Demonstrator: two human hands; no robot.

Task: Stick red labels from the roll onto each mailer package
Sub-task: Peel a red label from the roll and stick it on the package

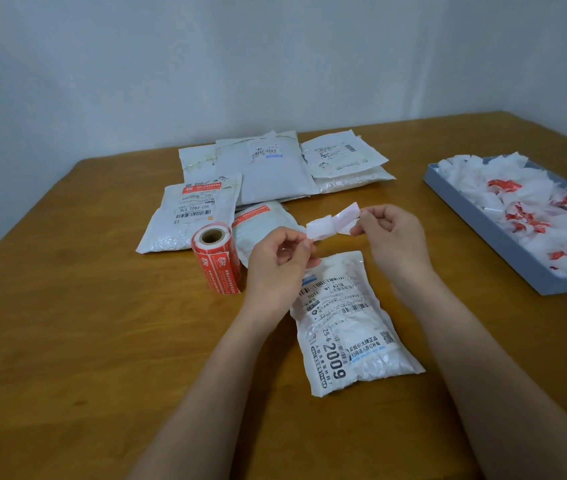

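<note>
Head view: tray [476, 230] cut off right.

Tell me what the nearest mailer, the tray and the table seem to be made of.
Nearest mailer: glossy white plastic film, wrinkled and shiny. Tray: matte grey-blue, probably cardboard or plastic; unclear which. Table: wood or wood-look laminate, visible grain, satin sheen.

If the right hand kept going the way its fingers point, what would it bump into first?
Probably the left hand. The right hand points leftward along the label strip both pinch; depth is hard to judge.
</note>
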